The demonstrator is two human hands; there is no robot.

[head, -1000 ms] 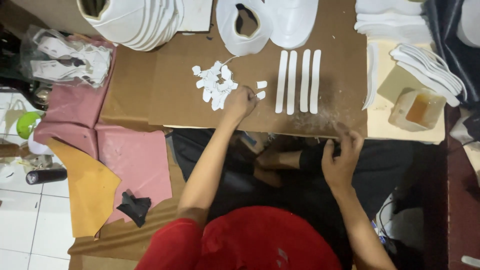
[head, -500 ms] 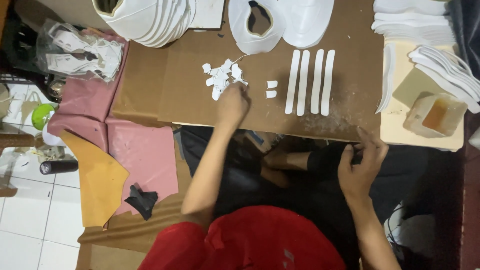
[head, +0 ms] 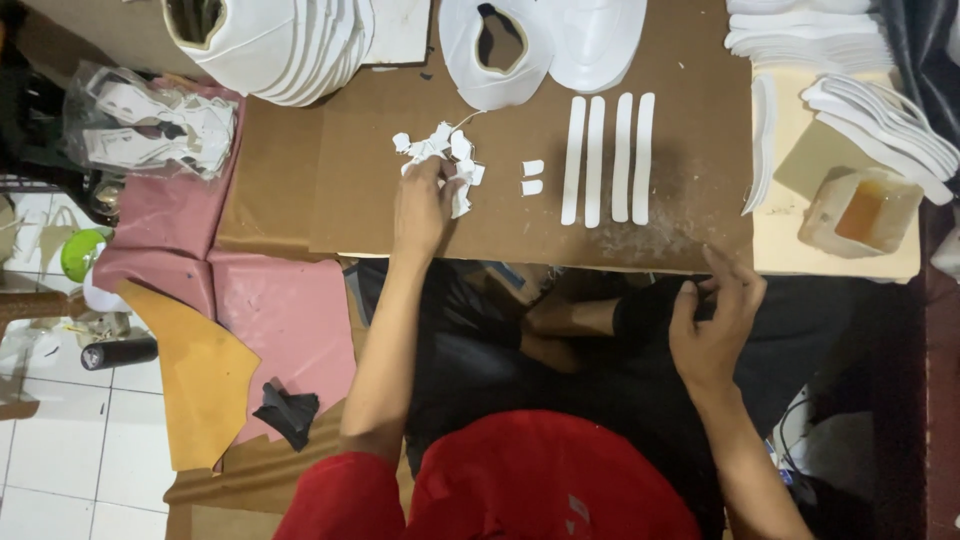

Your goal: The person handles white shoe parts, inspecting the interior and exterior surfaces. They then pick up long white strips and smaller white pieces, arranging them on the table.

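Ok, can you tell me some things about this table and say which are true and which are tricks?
1. The left hand is on the pile of small white scraps. True.
2. Four long white strips lie side by side on the cardboard. True.
3. The right hand is holding a white strip. False: it is at the near edge of the cardboard, away from the strips; whether it holds anything is unclear.
4. The strips are red. False: they are white; the red thing is the person's shirt.
5. Two small white pieces lie between the scraps and the strips. True.
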